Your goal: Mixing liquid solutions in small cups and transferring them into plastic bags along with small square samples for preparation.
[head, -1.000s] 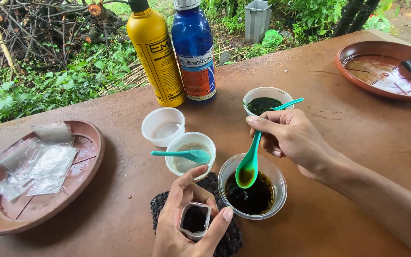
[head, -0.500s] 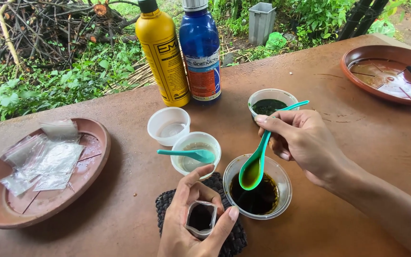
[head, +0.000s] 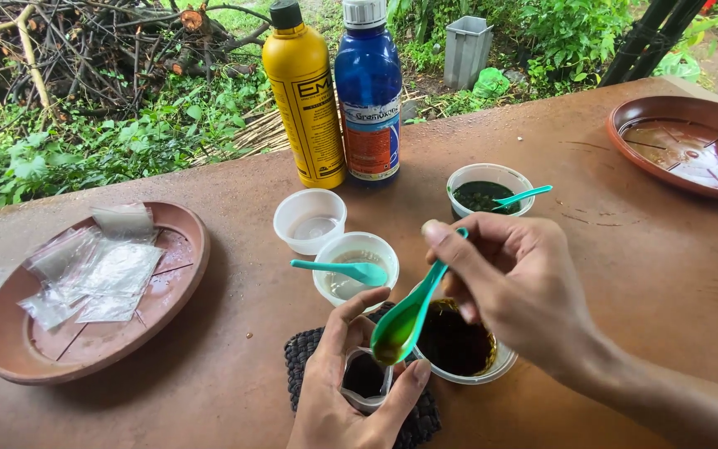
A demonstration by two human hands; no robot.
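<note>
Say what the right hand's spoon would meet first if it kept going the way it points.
Likely the small container held by the left hand; the green spoon in the right hand tips toward its mouth.

The table (head: 209, 366) has a flat reddish-brown top. At its left edge rests a shallow clay dish (head: 184, 274) holding clear plastic bags (head: 97, 270). At the far side stand a yellow bottle (head: 302, 96) and a blue bottle (head: 369, 91), touching each other. In front of them stand an empty white cup (head: 309, 220), a white cup with a teal spoon (head: 351, 268), and a white cup of dark green liquid (head: 489, 189). Near the front edge lie a dark woven mat (head: 301, 366) and a clear cup of dark liquid (head: 459, 345). A second clay dish (head: 679, 145) rests at the right.
</note>
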